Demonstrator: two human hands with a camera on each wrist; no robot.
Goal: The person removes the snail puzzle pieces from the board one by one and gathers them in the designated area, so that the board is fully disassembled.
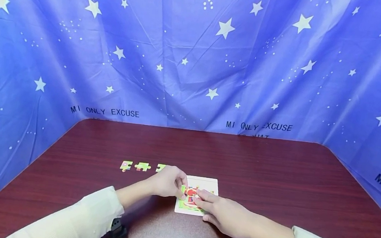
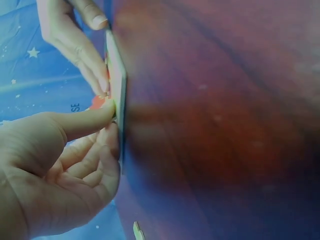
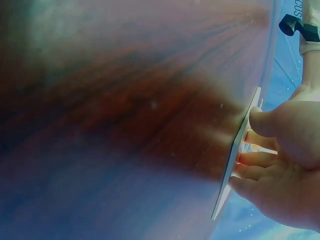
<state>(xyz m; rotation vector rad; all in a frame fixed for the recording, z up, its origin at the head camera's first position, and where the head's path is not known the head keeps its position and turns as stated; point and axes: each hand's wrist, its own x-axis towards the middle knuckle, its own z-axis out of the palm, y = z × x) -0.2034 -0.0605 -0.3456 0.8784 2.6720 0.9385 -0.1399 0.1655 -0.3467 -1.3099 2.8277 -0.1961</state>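
Observation:
A white-framed jigsaw puzzle board lies flat on the table, its picture in red, green and yellow. Over its left side, my left hand pinches a puzzle piece between thumb and fingers; the piece is mostly hidden by them. In the left wrist view the thumb reaches the board's surface, with a bit of red beyond its tip. My right hand rests on the board's right part with fingers extended. From the right wrist, several fingers touch the board, which appears edge-on.
Loose puzzle pieces lie in a row left of the board: one at the far left, a middle piece, and one partly behind my left hand. A dark red wooden table carries everything. A blue star-patterned cloth hangs around it.

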